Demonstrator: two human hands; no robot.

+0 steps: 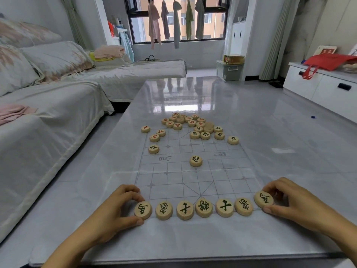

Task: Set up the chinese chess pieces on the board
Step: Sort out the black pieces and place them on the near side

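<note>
Left hand (114, 207): lies at the board's near left corner. Its thumb and curled fingers (135, 196) pinch the left-end piece (143, 210) by the rim.
Right hand (289, 202): lies at the near right corner. Its thumb on the near side and its fingers (272, 189) on the far side pinch the right-end piece (263, 199).
Near row (203, 207): seven pale wooden discs with dark characters lie flat, side by side along the board's nearest line. Neighbours touch or almost touch. The right-end piece sits a little farther up than the rest.
Board (173, 182): a clear sheet printed with a thin grid, flat on the worktop, with its long axis running away from the person.
Lone piece (195, 161): dark-lettered, by the board's middle band, well apart from all the others.
Left stragglers (153, 149): four discs spread near the board's far left edge, the nearest dark-lettered and the other three red-lettered.
Right straggler (233, 140): one dark-lettered disc at the far right edge.
Far pile (191, 122): a loose heap of red- and dark-lettered discs at the board's far end, some overlapping and a few showing blank faces.
Worktop (260, 117): glossy pale grey, mirroring the window.
Sofa (58, 105): left of the worktop, draped in pale cloth, with cushions on it.
Cabinet (318, 88): low and white, at the right, with a red bag (328, 61) on top.
Window (212, 26): on the far wall, with clothes (176, 24) hanging in front of it.
</note>
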